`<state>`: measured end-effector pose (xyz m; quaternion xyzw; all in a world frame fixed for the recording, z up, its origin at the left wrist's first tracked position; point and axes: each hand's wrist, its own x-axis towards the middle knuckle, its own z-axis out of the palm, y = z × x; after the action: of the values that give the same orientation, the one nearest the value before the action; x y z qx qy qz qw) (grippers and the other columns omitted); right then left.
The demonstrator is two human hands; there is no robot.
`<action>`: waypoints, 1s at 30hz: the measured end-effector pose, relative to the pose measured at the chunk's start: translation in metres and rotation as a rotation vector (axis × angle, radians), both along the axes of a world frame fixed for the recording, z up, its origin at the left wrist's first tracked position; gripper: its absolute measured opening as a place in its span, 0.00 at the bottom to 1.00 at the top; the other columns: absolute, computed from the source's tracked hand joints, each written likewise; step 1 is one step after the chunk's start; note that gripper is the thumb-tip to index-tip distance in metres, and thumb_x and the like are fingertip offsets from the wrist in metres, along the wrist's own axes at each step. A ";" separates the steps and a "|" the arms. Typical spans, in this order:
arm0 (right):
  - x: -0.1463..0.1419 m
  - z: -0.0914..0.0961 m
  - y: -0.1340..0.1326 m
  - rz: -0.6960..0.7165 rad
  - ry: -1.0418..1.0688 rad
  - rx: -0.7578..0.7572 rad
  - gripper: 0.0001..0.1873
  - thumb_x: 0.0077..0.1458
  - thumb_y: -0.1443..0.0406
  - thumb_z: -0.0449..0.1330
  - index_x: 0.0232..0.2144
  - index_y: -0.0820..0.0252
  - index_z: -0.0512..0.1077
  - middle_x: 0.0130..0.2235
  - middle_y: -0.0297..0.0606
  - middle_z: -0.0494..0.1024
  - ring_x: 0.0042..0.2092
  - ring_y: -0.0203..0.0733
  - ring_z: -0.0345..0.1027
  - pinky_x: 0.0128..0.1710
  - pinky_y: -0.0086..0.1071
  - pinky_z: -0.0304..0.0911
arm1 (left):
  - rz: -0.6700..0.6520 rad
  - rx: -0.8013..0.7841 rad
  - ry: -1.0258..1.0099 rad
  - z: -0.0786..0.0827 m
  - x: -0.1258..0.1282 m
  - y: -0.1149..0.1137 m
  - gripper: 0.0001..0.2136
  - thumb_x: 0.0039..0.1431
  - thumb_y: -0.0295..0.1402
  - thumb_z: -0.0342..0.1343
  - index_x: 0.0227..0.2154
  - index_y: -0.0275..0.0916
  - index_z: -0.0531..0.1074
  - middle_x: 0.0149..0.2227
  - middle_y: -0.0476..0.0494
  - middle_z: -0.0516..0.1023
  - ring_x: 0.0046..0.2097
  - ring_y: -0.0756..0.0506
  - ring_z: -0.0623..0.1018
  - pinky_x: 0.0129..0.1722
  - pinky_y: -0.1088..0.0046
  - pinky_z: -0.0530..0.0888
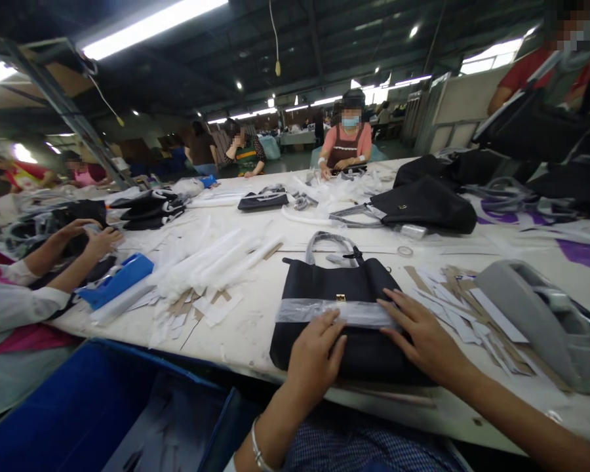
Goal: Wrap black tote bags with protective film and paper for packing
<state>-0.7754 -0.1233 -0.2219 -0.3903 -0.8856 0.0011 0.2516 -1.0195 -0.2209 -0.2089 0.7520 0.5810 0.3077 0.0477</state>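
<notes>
A black handbag (334, 351) with a gold clasp (341, 298) lies on the table in front of me. Across its front runs a strip of clear plastic film (299, 311), just below the clasp. Wrapped grey handles (319, 241) arch up from the bag's far side. My left hand (315, 347) rests on the lower front, its fingertips touching the film. At the bag's right side, my right hand (417, 331) has its fingers spread over the film's end and the bag's edge. Neither hand is closed around anything.
Paper and card strips (465, 301) lie right, beside a grey tape dispenser (531, 314). White foam sheets (211, 262) and a blue tape dispenser (118, 278) lie left, near a co-worker's hands (91, 242). A blue bin (93, 400) stands below the edge. Another black bag (425, 203) lies beyond.
</notes>
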 end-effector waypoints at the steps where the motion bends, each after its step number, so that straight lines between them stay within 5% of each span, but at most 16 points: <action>1: 0.005 -0.009 -0.002 -0.044 -0.014 0.011 0.27 0.60 0.54 0.53 0.59 0.55 0.65 0.66 0.43 0.56 0.65 0.57 0.51 0.63 0.52 0.52 | 0.057 0.020 0.079 0.002 -0.009 0.000 0.18 0.66 0.34 0.46 0.57 0.43 0.66 0.62 0.44 0.65 0.64 0.42 0.62 0.64 0.56 0.62; 4: 0.013 -0.032 0.001 -0.080 -0.033 0.004 0.30 0.60 0.51 0.50 0.61 0.55 0.63 0.69 0.42 0.46 0.66 0.61 0.47 0.62 0.55 0.50 | 0.170 -0.008 0.280 -0.004 -0.030 0.001 0.23 0.65 0.40 0.49 0.61 0.43 0.60 0.65 0.42 0.60 0.67 0.37 0.56 0.64 0.45 0.55; 8: 0.018 -0.045 0.013 -0.036 0.010 -0.043 0.32 0.59 0.48 0.47 0.61 0.53 0.62 0.69 0.40 0.45 0.66 0.61 0.46 0.63 0.57 0.48 | 0.198 -0.076 0.314 -0.018 -0.039 0.001 0.25 0.65 0.44 0.48 0.62 0.44 0.58 0.66 0.44 0.57 0.67 0.39 0.54 0.65 0.45 0.51; 12: 0.022 -0.032 0.023 -0.055 0.095 -0.170 0.31 0.60 0.48 0.47 0.62 0.52 0.60 0.68 0.39 0.50 0.66 0.56 0.49 0.64 0.52 0.49 | 0.189 -0.080 0.200 -0.012 -0.043 0.002 0.21 0.64 0.41 0.51 0.59 0.46 0.64 0.64 0.44 0.61 0.66 0.40 0.57 0.65 0.47 0.54; 16: 0.022 -0.022 0.028 -0.200 0.161 -0.242 0.35 0.59 0.46 0.46 0.63 0.56 0.58 0.64 0.44 0.60 0.64 0.56 0.53 0.64 0.52 0.50 | 0.401 -0.046 -0.013 -0.006 -0.059 0.006 0.21 0.64 0.34 0.48 0.60 0.42 0.62 0.65 0.40 0.58 0.66 0.41 0.58 0.63 0.55 0.63; 19: 0.030 -0.017 0.028 -0.176 0.112 -0.320 0.35 0.57 0.45 0.49 0.61 0.53 0.62 0.59 0.42 0.69 0.60 0.57 0.61 0.60 0.52 0.58 | 0.462 -0.150 -0.059 -0.009 -0.073 0.002 0.25 0.64 0.37 0.49 0.62 0.39 0.58 0.62 0.38 0.65 0.62 0.41 0.66 0.59 0.59 0.68; 23: 0.049 0.006 0.029 -0.098 0.035 -0.387 0.27 0.54 0.45 0.53 0.53 0.43 0.72 0.52 0.36 0.76 0.52 0.58 0.70 0.51 0.51 0.69 | 0.425 -0.272 -0.012 0.002 -0.092 -0.006 0.18 0.64 0.42 0.47 0.53 0.43 0.71 0.53 0.44 0.75 0.54 0.41 0.75 0.54 0.61 0.73; 26: 0.042 0.036 0.046 -0.098 0.057 -0.286 0.23 0.54 0.47 0.54 0.48 0.45 0.76 0.54 0.36 0.75 0.54 0.58 0.68 0.54 0.50 0.66 | 0.407 -0.211 -0.007 0.030 -0.104 0.017 0.16 0.65 0.42 0.46 0.47 0.44 0.75 0.49 0.47 0.78 0.52 0.42 0.77 0.54 0.62 0.73; 30: -0.005 0.061 0.103 -0.078 0.084 -0.221 0.24 0.59 0.52 0.50 0.50 0.55 0.74 0.55 0.40 0.74 0.57 0.52 0.66 0.59 0.46 0.60 | 0.225 -0.107 -0.042 0.061 -0.104 0.100 0.15 0.64 0.39 0.49 0.50 0.43 0.72 0.49 0.47 0.78 0.47 0.46 0.79 0.49 0.69 0.75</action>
<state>-0.7807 -0.0202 -0.1610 -0.4493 -0.8531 0.1052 0.2436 -1.1232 -0.1205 -0.1480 0.6717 0.6763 0.2953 0.0653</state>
